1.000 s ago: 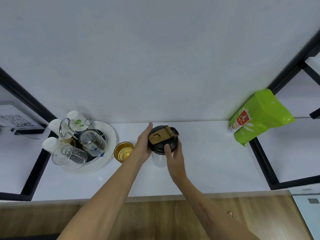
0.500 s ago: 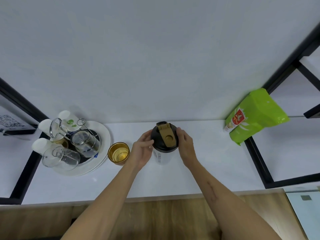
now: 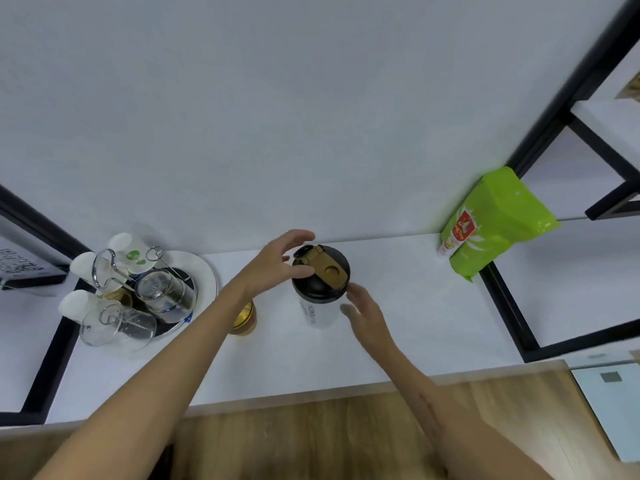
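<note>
Counter: white, running along the wall. It carries everything below.

Tray: round, at far left, holding glass mugs and white cups. It stands well apart from the work.

Green pouch: leans at the far right, also well apart.

Shaker bottle: stands on the counter near the wall, roughly centred between tray and pouch, base down.

Left hand: fingers spread and straight, with the thumb lying on the left edge of the black lid. It has no grasp. Right hand: relaxed and loose, just beside the lower right of the bottle body. Motion blur hides whether a fingertip touches. The 2 hands flank the bottle, and neither is clamped on it.

Amber cup: partly hidden under the left forearm, just left of the bottle.

Tan flip cap: lies closed across the lid.

Risks, as judged:
1. The bottle is tall on a narrow base, and neither hand holds it. A sideways push from the left thumb at lid height could tip it to the right.
2. The left forearm passes directly over the amber cup, so dropping the elbow could knock it over.
3. Prying the flip cap with the body unsteadied could make the bottle skid.

Orientation: the bottle's long axis is vertical, lid up. The flip cap's strip runs diagonally, from its far-left end toward the wall to its near-right end toward the right hand.
</note>
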